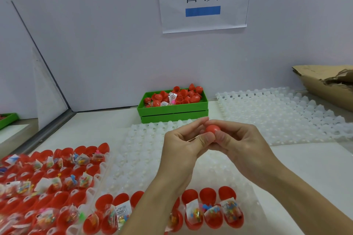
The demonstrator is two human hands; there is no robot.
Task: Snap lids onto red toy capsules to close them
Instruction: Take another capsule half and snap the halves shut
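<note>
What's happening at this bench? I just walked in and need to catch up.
A person holds one red capsule up in both hands, left hand and right hand pinching it together. Open capsule halves with toy packets wait in the clear tray below; a green bin of red lids sits behind.

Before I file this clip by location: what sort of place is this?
Probably a toy-packing workstation: white trays for capsules, open red capsules with bagged toys, a green bin of red lids, and a wall sign.
</note>
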